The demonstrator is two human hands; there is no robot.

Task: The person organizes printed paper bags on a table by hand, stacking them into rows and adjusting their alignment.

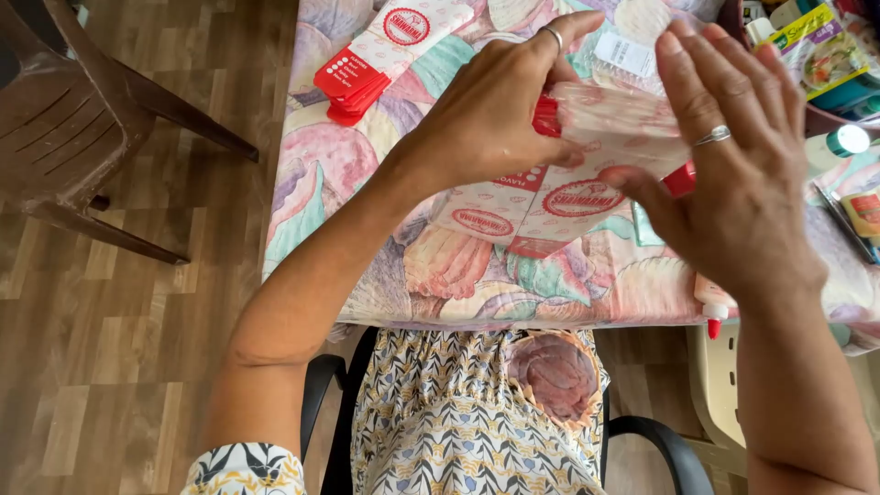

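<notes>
My left hand (495,105) and my right hand (733,174) both grip a stack of flat red-and-white paper pouches (614,124), held just above the table. The left hand pinches its left end; the right hand presses flat against its right side, thumb underneath. Each hand wears a ring. Two more flat white pouches with red round marks (536,211) lie on the patterned tablecloth (321,174) right under the hands. A second pile of red-and-white pouches (385,50) lies at the far left of the table.
A brown plastic chair (82,119) stands on the wooden floor at left. A glue bottle with a red tip (713,307) lies at the table's near edge. At the far right are a basket of packets (816,50) and a green-capped container (843,142).
</notes>
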